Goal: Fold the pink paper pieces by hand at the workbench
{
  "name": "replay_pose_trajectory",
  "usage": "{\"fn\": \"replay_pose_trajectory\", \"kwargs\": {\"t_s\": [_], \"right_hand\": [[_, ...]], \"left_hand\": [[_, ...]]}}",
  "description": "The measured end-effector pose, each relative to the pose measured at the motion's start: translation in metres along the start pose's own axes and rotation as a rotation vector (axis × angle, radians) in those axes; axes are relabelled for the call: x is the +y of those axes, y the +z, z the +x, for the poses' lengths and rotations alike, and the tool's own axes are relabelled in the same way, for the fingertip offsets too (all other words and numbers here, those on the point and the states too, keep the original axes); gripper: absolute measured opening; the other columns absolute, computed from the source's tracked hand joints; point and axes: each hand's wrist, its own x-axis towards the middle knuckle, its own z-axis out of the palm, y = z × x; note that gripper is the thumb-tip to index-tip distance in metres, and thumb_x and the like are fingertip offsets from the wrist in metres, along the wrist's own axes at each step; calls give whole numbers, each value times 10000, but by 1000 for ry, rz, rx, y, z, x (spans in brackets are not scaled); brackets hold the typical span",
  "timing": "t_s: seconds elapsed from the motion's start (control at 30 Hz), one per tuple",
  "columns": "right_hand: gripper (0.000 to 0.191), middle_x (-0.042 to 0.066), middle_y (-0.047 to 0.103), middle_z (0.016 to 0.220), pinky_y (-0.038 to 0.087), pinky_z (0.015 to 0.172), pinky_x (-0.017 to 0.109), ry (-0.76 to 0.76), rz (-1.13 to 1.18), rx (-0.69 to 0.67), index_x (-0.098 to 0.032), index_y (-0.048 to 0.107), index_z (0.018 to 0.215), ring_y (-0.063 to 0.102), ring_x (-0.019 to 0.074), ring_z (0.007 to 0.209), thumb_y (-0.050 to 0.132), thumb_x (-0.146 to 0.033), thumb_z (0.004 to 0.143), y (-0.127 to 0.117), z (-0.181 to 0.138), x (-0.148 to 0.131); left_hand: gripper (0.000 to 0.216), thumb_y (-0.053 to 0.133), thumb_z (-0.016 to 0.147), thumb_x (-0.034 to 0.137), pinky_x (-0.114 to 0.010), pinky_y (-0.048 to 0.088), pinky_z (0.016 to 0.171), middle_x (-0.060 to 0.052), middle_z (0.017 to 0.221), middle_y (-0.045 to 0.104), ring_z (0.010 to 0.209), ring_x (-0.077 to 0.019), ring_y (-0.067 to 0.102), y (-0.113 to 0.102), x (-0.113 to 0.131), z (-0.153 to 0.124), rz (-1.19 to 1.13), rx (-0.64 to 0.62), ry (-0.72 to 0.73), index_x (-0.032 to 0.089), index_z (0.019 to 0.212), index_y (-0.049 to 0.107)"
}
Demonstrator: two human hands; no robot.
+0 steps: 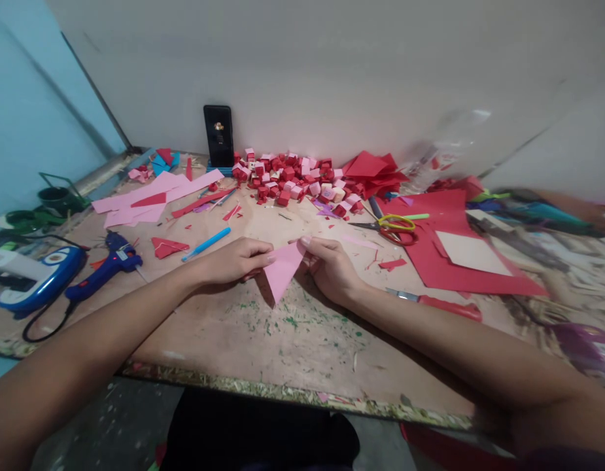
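Observation:
Between my two hands is a piece of pink paper [284, 269], folded into a triangle with one point facing down toward me. My left hand [238, 260] pinches its left corner. The right corner is held between the thumb and fingers of my right hand [330, 265]. Some of the fingers are hidden behind the paper. A blue pen [207, 244] lies just beyond my left hand. Past my right hand rest scissors [388, 227] with yellow and red handles. A knife with a red handle [449, 307] lies beside my right forearm.
Small red and pink paper cubes [297, 176] are heaped against the wall, beside an upright phone [218, 136]. A blue glue gun [106, 268] and pink paper strips [135, 206] lie left. Red sheets [430, 261] and a clear plastic bottle [447, 154] are right. The table's front edge [263, 386] is rough.

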Motion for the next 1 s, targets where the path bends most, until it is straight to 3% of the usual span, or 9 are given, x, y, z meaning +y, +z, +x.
{"fn": "replay_pose_trajectory", "kwargs": {"t_s": [0.17, 0.5, 0.6, 0.77, 0.87, 1.0], "right_hand": [[321, -5, 559, 582, 423, 567, 297, -13, 34, 4, -184, 720, 594, 475, 131, 561, 932, -399, 702, 3, -2, -2], [171, 31, 659, 672, 489, 512, 260, 34, 166, 73, -166, 740, 678, 505, 136, 575, 860, -280, 722, 6, 1, -3], [205, 31, 661, 657, 509, 514, 250, 42, 171, 54, -148, 738, 689, 528, 128, 558, 866, -306, 714, 6, 2, -3], [309, 43, 675, 666, 498, 505, 256, -1, 97, 25, -145, 748, 763, 554, 136, 547, 888, -420, 753, 4, 2, 1], [400, 16, 623, 627, 490, 551, 290, -29, 41, -36, -180, 703, 711, 529, 143, 549, 875, -532, 789, 3, 1, 3], [517, 0, 572, 616, 420, 632, 308, -54, -308, -180, -184, 667, 631, 480, 138, 599, 819, -631, 843, -1, -2, 3]], "left_hand": [[391, 541, 1019, 389, -287, 311, 575, 25, 625, 444, 558, -114, 411, -1, -4, 0, -86, -20, 0, 207, 684, 453], [383, 529, 1025, 361, -282, 322, 575, 27, 629, 437, 557, -108, 416, -2, -4, 0, -69, -26, 3, 202, 686, 448], [380, 525, 1031, 371, -274, 327, 574, 31, 641, 435, 562, -105, 415, -2, -6, 0, -82, -27, -2, 198, 701, 452], [378, 520, 1040, 360, -270, 339, 572, 34, 640, 442, 560, -99, 422, -1, -6, 0, -83, -28, -2, 195, 706, 458], [394, 536, 1040, 372, -260, 340, 557, 36, 638, 457, 554, -89, 428, 0, -8, 1, -88, 62, 25, 193, 698, 455], [387, 549, 1042, 425, -245, 309, 489, 60, 608, 421, 503, -83, 399, 1, -15, 1, -182, 183, 44, 204, 740, 454]]}}
